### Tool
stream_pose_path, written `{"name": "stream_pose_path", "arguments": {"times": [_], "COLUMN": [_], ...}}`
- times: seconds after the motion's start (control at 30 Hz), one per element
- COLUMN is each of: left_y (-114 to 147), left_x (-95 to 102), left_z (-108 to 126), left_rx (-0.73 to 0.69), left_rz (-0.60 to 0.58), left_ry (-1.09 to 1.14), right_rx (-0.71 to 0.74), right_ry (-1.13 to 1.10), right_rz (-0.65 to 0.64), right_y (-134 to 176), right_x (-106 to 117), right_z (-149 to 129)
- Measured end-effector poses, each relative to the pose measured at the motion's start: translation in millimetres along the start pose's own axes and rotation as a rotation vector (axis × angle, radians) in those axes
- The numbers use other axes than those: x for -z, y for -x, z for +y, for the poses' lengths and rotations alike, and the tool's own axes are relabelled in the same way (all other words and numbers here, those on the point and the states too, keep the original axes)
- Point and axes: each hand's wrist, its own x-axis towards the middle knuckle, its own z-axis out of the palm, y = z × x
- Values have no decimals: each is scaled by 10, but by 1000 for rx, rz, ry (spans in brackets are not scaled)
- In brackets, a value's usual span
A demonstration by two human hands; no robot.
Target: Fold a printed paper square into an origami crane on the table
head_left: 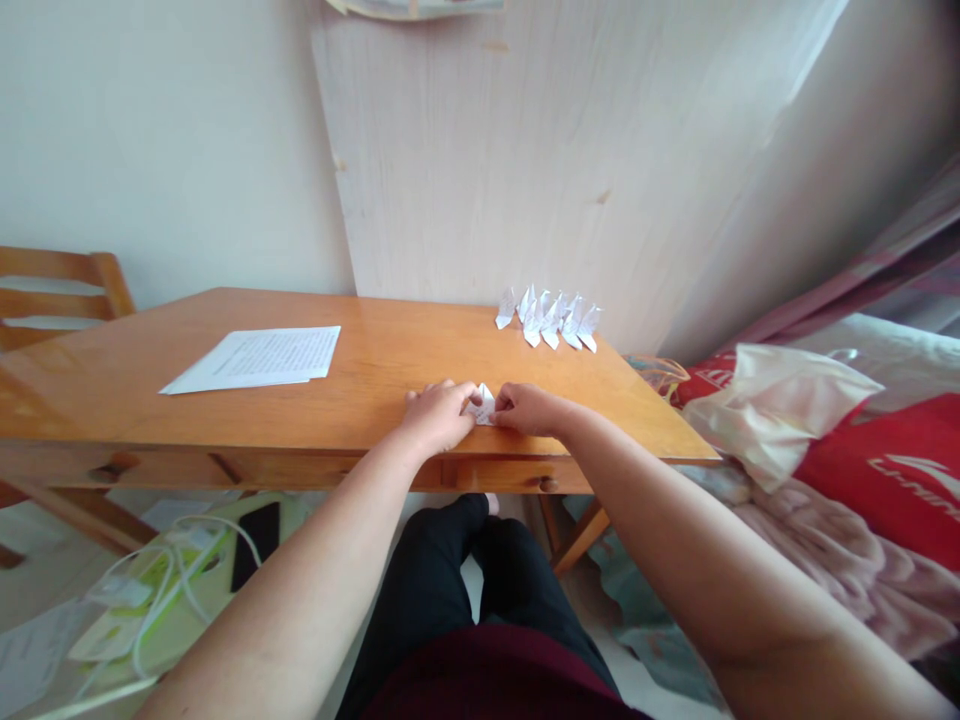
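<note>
A small folded piece of white paper (484, 404) with print on it lies on the wooden table (375, 350), close to the front edge. My left hand (442, 412) grips its left side, fingers bent over the paper. At the right side, my right hand (529, 410) pinches the paper's edge between thumb and fingers. The paper comes to a point at the top, between the two hands. Several folded paper pieces (551, 320) with pointed tips stand grouped at the back right of the table.
A stack of printed sheets (255, 355) lies on the table's left part. A wooden chair (60, 285) stands at far left. White cables (176, 570) and a dark phone-like slab (255, 540) are below left. Bags (772, 400) and a pink blanket (832, 560) lie at right.
</note>
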Motion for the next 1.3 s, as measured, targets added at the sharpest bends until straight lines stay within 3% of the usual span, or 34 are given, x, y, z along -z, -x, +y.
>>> {"name": "stream_pose_path", "arguments": {"times": [0.13,0.43,0.83,1.07,1.3], "left_y": [4,-40,-45,-57,-57], "left_x": [-28,-10,8,7,32], "left_z": [-1,-45,-38,-34,-16], "left_rx": [-73,-68,-57,-50,-51], "left_rz": [4,-95,-123,-137,-154], "left_ry": [19,33,32,38,34], "right_rx": [-22,-42,-119,-77,-109], "right_ry": [-11,32,190,160,105], "right_rz": [-49,-189,-219,-350,-442], "right_y": [-7,-13,-40,-78,-151], "right_x": [47,220,271,364,360], "right_z": [2,-44,-46,114,99]}}
